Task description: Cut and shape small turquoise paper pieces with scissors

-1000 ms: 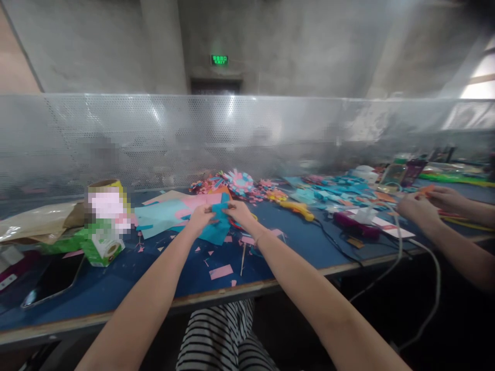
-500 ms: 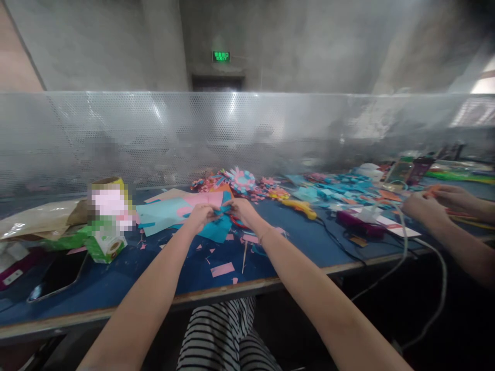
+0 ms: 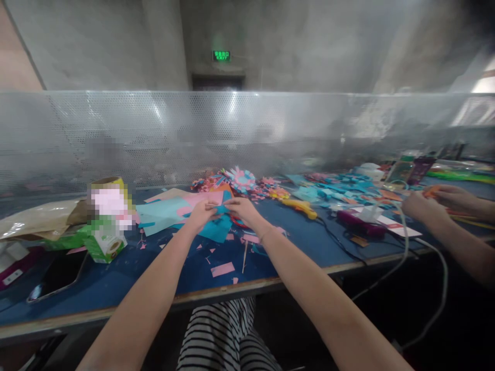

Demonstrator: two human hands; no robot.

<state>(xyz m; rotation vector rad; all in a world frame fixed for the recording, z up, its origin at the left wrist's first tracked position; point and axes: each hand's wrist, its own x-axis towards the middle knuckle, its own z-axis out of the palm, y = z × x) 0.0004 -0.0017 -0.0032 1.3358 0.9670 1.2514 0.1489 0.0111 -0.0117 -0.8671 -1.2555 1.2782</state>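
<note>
Between my two hands is a small piece of blue paper [image 3: 221, 210], pinched at its left side by my left hand [image 3: 201, 214] and at its right side by my right hand [image 3: 242, 210]. The fingers of both hands are closed on it and partly hide it. Beneath lies a larger blue paper sheet [image 3: 217, 230]. A light blue sheet [image 3: 160, 215] and a pink sheet [image 3: 201, 198] spread out behind and left of my left hand. Just behind my hands sits a pink and blue paper flower [image 3: 243, 179].
A yellow glue gun [image 3: 299, 207] with a black cord lies to the right. Pink scraps [image 3: 223, 269] and a thin stick [image 3: 245, 256] are near the table edge. At left are a green box [image 3: 104, 245] and a phone [image 3: 58, 275]. Another person's hands [image 3: 429, 206] hold something orange.
My fingers have shifted slightly around the small blue paper, and less of it shows above them. The things on the table stay where they were.
</note>
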